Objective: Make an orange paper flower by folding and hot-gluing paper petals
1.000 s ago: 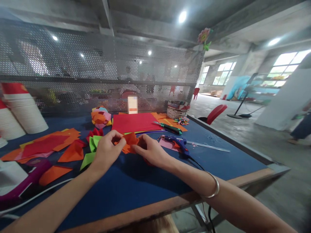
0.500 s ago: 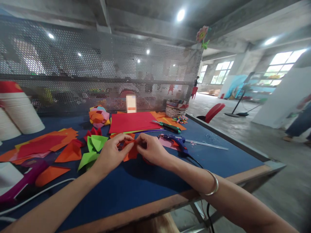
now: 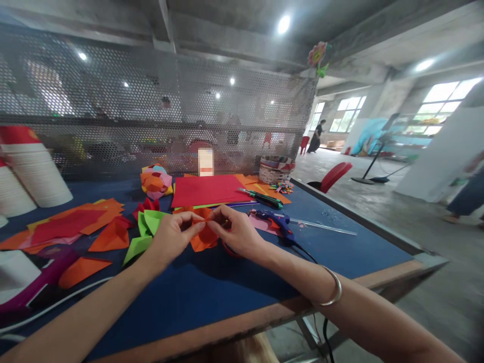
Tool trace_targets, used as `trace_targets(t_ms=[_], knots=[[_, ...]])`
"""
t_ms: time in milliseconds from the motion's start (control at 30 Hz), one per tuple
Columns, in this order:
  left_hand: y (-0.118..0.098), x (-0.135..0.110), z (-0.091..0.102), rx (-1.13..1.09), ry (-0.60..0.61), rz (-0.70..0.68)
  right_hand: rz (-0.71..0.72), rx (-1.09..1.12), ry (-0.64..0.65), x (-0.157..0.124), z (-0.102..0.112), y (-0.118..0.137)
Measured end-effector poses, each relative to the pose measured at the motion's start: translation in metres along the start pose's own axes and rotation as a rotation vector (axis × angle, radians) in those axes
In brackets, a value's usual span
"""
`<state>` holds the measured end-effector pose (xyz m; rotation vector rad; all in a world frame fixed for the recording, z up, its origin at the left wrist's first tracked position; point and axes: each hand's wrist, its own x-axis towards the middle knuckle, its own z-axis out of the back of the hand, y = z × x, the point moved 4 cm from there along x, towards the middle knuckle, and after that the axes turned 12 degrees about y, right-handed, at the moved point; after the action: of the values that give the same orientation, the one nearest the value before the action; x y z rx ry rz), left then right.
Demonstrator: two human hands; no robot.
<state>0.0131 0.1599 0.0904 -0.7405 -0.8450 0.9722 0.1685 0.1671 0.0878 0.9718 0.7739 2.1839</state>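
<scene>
The card (image 3: 206, 161) behind the red sheet (image 3: 207, 189) bears blurred marks, with an orange band near its foot; its writing cannot be read. The cups (image 3: 36, 169), well to the left of the red sheet, have a red top section with a gold mark too indistinct to make out.

The orange paper (image 3: 204, 239) is just in front of the red sheet, between the two hands. It is plain, bright orange and creased, drawn into a narrow fold at the fingertips, with a flap spreading below. More orange shows behind the fingers; whether it is one piece cannot be told.

The left hand (image 3: 172, 237) pinches the fold between thumb and forefinger, and the right hand (image 3: 240, 232) pinches it from the other side, fingertips almost meeting. Green paper (image 3: 151, 222) is left of the red sheet, the cutter (image 3: 266, 199) lies across its right edge, and the glue gun (image 3: 276, 221) is in front of its right end.
</scene>
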Motion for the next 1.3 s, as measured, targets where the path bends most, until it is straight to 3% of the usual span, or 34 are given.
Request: trace_targets(t_ms=[267,633,1300], knots=[[0.0030,0.0009,0.0047,-0.050,-0.097,0.010,-0.056,-0.035,-0.034,-0.0003,0.0024,-0.0061],[0.0049,0.0015,0.0001,0.026,-0.077,-0.048,-0.024,-0.192,-0.033,-0.0014,0.0039,-0.0023],[0.0024,0.0009,-0.0015,0.047,-0.041,-0.038,0.099,-0.172,-0.025,0.0000,0.0028,0.0003]])
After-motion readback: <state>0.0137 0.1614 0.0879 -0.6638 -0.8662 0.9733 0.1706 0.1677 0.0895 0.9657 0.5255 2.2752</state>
